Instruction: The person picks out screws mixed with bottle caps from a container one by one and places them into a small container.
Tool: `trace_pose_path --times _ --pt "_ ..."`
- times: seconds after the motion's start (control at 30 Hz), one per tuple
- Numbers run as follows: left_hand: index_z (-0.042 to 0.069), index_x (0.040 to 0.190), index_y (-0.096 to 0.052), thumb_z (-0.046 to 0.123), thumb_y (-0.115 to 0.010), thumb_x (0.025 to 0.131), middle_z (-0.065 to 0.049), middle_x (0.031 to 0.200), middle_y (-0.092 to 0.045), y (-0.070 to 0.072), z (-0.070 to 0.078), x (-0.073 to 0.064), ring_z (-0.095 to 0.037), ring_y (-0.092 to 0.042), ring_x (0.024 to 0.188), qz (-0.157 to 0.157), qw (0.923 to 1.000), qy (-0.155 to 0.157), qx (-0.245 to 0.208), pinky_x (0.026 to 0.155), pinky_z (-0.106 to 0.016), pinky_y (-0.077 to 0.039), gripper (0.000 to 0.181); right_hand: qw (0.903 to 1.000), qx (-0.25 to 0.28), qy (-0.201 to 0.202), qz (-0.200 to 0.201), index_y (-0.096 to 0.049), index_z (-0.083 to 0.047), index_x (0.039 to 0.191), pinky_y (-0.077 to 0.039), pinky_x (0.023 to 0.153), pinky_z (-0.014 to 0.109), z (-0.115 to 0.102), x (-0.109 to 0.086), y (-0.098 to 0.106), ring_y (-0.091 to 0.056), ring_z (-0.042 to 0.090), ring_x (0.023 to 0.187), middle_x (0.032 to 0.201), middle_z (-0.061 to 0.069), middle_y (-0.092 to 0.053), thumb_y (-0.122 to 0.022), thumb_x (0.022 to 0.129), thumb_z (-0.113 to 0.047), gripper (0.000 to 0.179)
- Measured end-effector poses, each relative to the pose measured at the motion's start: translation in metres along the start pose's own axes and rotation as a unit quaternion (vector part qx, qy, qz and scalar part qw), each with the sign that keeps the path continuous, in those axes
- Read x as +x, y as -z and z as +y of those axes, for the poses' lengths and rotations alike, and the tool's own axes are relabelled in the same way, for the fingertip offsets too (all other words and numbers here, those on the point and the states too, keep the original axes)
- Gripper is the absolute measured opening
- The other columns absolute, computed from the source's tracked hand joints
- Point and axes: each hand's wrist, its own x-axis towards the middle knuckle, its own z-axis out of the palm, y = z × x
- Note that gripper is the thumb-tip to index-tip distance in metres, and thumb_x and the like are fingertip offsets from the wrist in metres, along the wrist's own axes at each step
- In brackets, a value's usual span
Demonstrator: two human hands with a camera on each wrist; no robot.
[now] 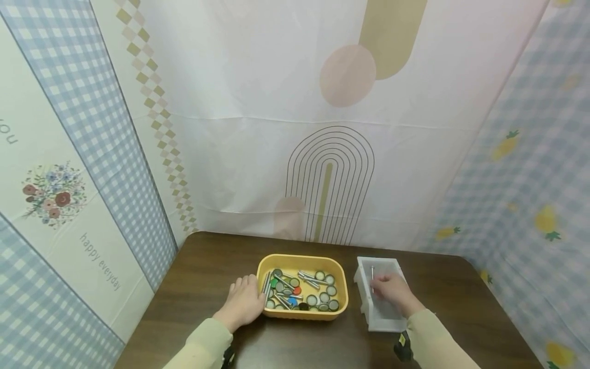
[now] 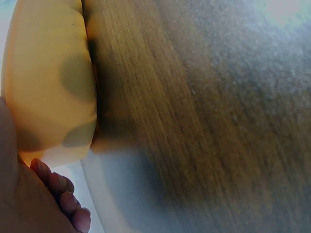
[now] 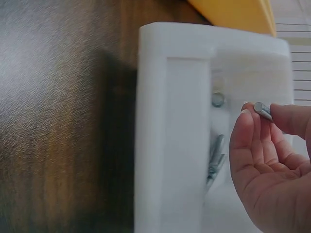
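A yellow bin (image 1: 301,316) on the table holds bottle caps (image 1: 324,297) and several silver metal bolts (image 1: 313,279), mixed together. My left hand (image 1: 244,301) rests against the bin's left side, its fingers laid along the wall. To the right of that bin is a white plastic bin (image 1: 387,325). My right hand (image 1: 393,292) is over the white bin, pinching one metal bolt (image 3: 263,111) between thumb and fingers. Inside the white bin, the right wrist view shows more bolts (image 3: 216,153) lying near its wall.
The dark wooden table (image 1: 318,343) reaches back to a white patterned curtain (image 1: 239,169). A blue checked cloth (image 1: 521,205) with pineapples hangs at the right, and another checked cloth (image 1: 92,102) at the left. A gap of table separates the two bins.
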Motion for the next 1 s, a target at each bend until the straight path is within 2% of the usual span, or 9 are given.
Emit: trace_pose_path --times 0.1,0.23,0.47,1.0 --pt "0.006 0.091 -0.046 0.025 -0.057 0.087 -0.004 0.08 -0.04 -0.001 0.0 0.0 -0.024 -0.038 0.078 0.003 1.0 -0.001 0.0 0.073 -0.04 -0.031 0.022 0.9997 -0.022 -0.003 0.005 -0.067 0.0 0.086 -0.042 0.06 0.031 0.002 -0.001 -0.003 -0.054 0.018 0.066 0.071 0.006 -0.059 -0.062 0.089 -0.014 0.016" --pt "0.006 0.091 -0.046 0.024 -0.058 0.087 -0.004 0.08 -0.04 -0.002 -0.001 0.0 -0.024 -0.037 0.078 0.007 1.0 -0.003 0.0 0.073 -0.04 -0.031 0.022 0.9988 -0.048 -0.003 -0.002 -0.066 0.0 0.087 -0.041 0.059 0.031 0.003 -0.005 -0.004 -0.053 0.02 0.067 0.071 0.006 -0.057 -0.06 0.089 -0.014 0.016" --pt "0.007 0.09 -0.046 0.024 -0.057 0.088 -0.004 0.08 -0.04 0.0 -0.001 0.0 -0.024 -0.037 0.077 0.007 1.0 -0.004 -0.001 0.072 -0.04 -0.031 0.021 0.9965 -0.082 0.015 -0.008 -0.066 -0.002 0.083 -0.04 0.06 0.031 0.007 -0.007 -0.006 -0.052 0.019 0.067 0.069 0.004 -0.056 -0.059 0.088 -0.013 0.014" --pt "0.006 0.092 -0.047 0.025 -0.057 0.088 -0.004 0.08 -0.04 -0.001 -0.002 -0.001 -0.024 -0.037 0.078 0.01 0.9999 -0.006 -0.005 0.072 -0.04 -0.031 0.021 0.9968 -0.078 0.012 -0.01 -0.066 0.0 0.087 -0.042 0.062 0.031 0.01 -0.011 -0.008 -0.053 0.02 0.071 0.074 0.004 -0.058 -0.058 0.086 -0.013 0.015"
